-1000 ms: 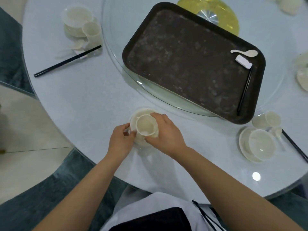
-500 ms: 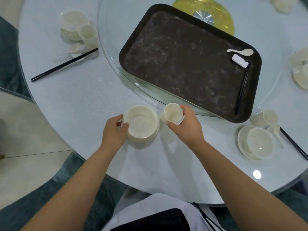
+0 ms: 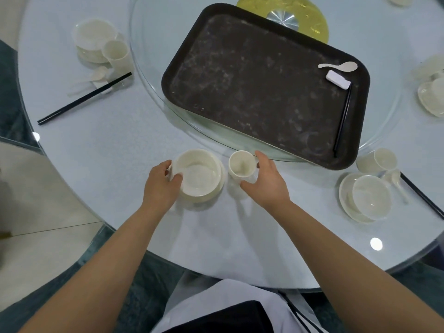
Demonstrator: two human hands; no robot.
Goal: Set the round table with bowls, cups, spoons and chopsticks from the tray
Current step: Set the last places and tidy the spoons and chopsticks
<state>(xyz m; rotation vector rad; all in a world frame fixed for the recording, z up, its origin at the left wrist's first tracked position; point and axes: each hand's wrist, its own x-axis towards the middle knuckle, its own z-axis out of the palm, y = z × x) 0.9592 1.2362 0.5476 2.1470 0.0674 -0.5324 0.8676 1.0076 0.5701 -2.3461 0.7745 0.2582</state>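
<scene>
Left hand [image 3: 159, 182] pinches round white bowl [image 3: 199, 174] rim; right hand [image 3: 266, 181] fingers curl round cup [image 3: 241, 164]. Dark speckled tray [image 3: 252, 92] just behind, on glass turntable [image 3: 149, 68].

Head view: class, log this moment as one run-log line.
left hand holds bowl | right hand holds cup | spoon, chopsticks on tray

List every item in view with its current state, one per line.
Left hand: grips the near bowl's rim.
Right hand: curled round the cup.
Near bowl: upright, empty, on a saucer.
Cup: upright, empty, on the table right of the bowl.
Tray: on the glass turntable, nearly cleared.
Tray spoon: lying on the tray.
Rest: on the tray.
Tray chopsticks: lying along the tray's right edge.
</scene>
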